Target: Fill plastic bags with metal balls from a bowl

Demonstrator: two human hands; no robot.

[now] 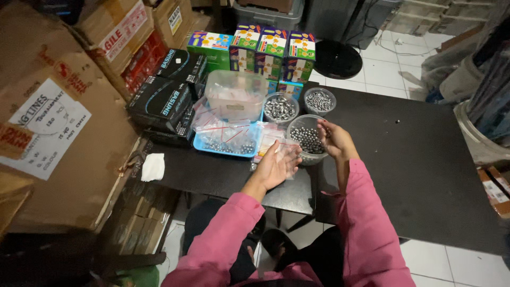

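Observation:
My left hand [277,166] holds a small clear plastic bag [289,150] beside a clear round tub of small metal balls [307,139]. My right hand [334,139] reaches into that tub from its right side, fingers curled among the balls; whether it grips any I cannot tell. Both arms wear pink sleeves. Two more round tubs of metal balls [280,108] [319,100] stand just behind. All rest on a black table [414,159].
A blue tray [226,139] with filled zip bags sits left of the tubs, a clear lidded box [235,95] behind it. Colourful small boxes [271,50] and black boxes [162,101] line the back. Large cardboard cartons [58,122] stand at left; a white cloth [153,167] lies near the table edge.

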